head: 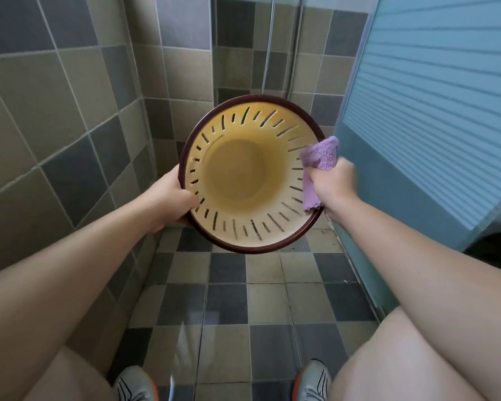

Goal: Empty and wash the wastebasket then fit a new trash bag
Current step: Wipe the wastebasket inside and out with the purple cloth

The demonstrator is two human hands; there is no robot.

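- The wastebasket (237,175) is held up in the air over the tiled floor (266,308), tipped so its open mouth faces the person; it sits between the two hands, in the middle of the scene.
- It is empty: the yellowish inside and flat bottom show, with no bag fitted. Dark slots run round the upper wall, and a dark rim (272,246) circles the mouth.
- The left hand (175,199) grips the rim on the left side, thumb curled over the edge onto the inner wall, the other fingers hidden behind.
- The right hand (334,180) is closed in a fist round a purple cloth (315,160), which lies against the right inner wall near the rim.
- Judging by the one-handed hold, the basket is light. It looks like thin plastic, stiff at the rim but likely to flex where the wall is slotted.
- The rim seems the best place to take hold: it is thick and gives the thumb a lip to hook. If wet, the smooth wall would be slippery, and the slots could snag the cloth.
- The cloth is soft and fluffy and bunches easily in the fist.
- A tiled wall (55,117) stands on the left, and a blue ribbed panel (434,111) on the right.
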